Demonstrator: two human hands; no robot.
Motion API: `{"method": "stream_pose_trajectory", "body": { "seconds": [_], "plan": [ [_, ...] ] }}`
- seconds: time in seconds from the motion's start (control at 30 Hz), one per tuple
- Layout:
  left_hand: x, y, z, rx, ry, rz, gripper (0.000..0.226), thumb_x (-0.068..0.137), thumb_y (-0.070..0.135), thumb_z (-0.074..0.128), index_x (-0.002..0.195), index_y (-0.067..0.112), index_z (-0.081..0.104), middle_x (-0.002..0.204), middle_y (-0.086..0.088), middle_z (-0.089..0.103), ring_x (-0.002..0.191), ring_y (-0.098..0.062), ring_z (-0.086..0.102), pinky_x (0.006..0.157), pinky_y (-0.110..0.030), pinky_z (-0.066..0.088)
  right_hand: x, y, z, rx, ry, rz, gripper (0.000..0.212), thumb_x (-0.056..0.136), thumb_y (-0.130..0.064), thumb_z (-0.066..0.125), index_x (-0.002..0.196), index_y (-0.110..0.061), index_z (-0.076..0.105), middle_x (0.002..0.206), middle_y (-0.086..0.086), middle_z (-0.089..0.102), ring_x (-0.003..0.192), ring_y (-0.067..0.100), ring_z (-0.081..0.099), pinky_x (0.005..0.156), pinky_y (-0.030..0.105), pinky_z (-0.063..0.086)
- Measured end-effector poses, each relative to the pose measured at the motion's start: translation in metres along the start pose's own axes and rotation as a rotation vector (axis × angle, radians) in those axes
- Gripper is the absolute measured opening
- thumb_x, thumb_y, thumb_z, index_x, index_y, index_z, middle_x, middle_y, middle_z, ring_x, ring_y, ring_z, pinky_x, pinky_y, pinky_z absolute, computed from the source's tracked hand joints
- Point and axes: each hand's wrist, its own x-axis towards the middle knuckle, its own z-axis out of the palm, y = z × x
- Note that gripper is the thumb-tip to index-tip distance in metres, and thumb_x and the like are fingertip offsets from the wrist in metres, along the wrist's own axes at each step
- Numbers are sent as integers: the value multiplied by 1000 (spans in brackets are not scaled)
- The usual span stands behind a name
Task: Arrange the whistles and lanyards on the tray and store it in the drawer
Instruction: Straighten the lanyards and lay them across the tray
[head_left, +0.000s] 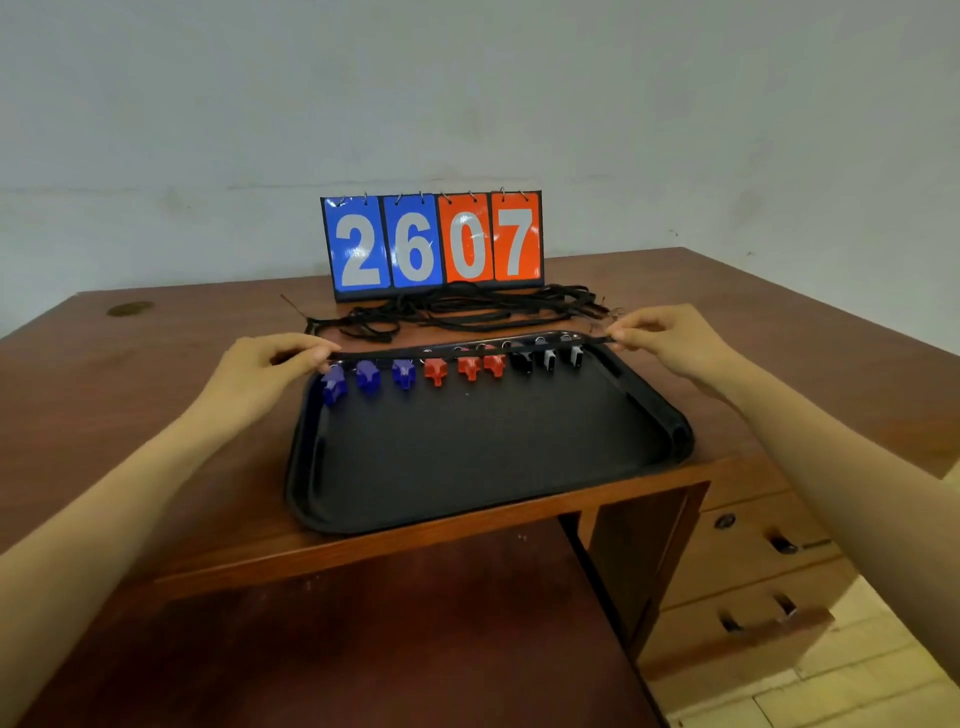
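Head view. I see the left hand (275, 364) and the right hand (670, 338) each pinching one end of a black lanyard strap (457, 350), the fingers grasping it and drawing it taut over the far rim of the black tray (467, 467). Nine whistles hang along the strap: three blue whistles (369, 375) nearest the left hand, three red whistles (468, 368) in the middle, three black whistles (548, 358) nearest the right hand. I cannot tell whether they touch the tray. Loose black lanyards (467, 309) lie on the wooden worktop (156, 364) between the tray and a flip scoreboard (434, 244) reading 26 07. Drawers (753, 540) sit lower right.
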Motion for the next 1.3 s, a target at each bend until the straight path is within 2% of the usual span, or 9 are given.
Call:
{"method": "stream_pose_trajectory", "body": {
  "seconds": [0.13,0.23,0.47,0.57,0.63,0.7,0.83,1.03,1.3],
  "plan": [
    [-29,-6,0,-29,-32,-48,8,89,22,59,88,28,63,66,20,70,80,3,60,75,-5,37,-25,5,-3,-87,-46,10,14,89,-21,61,97,-13,69,86,1,72,81,0,61,89,23,34],
    [-43,-11,1,-58,15,-76,5,82,26,68,79,31,69,72,22,70,80,3,62,75,-15,41,-35,6,-6,-181,-62,-1,9,90,-23,61,92,-19,69,92,0,70,92,10,59,89,25,36],
    [-64,-9,1,-59,-22,-108,6,78,29,71,79,34,74,96,11,70,105,-14,60,96,-34,43,-54,8,-12,-245,-144,-8,9,90,-18,60,91,-17,68,96,0,65,95,16,58,87,28,41],
    [-67,-11,0,36,-44,-93,7,75,40,71,79,45,71,94,18,68,106,-13,57,107,-50,34,-55,9,-16,-290,-161,-8,9,91,-19,59,93,-17,67,99,3,65,98,19,58,93,33,43],
    [-66,-10,1,110,-33,-77,3,75,42,70,74,40,72,94,17,65,105,-14,54,109,-55,26,-56,9,-17,-364,-170,-24,8,91,-20,58,92,-18,66,99,3,65,100,21,59,91,31,43],
    [-67,-5,2,199,-14,-64,4,79,39,68,75,39,68,103,12,61,114,-16,48,110,-47,16,-56,10,-19,-423,-178,-48,10,91,-21,58,95,-18,67,105,4,65,108,23,57,93,31,41],
    [-70,5,4,383,-23,36,9,80,46,64,87,48,59,121,12,56,128,-17,36,102,-43,15,-59,9,-19,-507,-147,-127,23,92,-33,54,110,-25,65,124,2,56,129,27,33,108,52,30],
    [-72,8,8,418,-49,130,10,78,48,66,69,49,62,87,21,62,98,-4,45,77,-30,12,-61,5,-4,-708,-173,-209,15,90,-30,58,101,-30,68,112,-3,62,114,23,42,97,47,38],
    [-72,11,7,543,-39,146,6,76,53,65,78,47,63,85,24,55,104,-4,39,87,-36,17,-64,3,-7,-640,-166,-222,17,87,-33,62,101,-26,70,109,-5,65,108,16,54,97,47,42]
  ]
}}
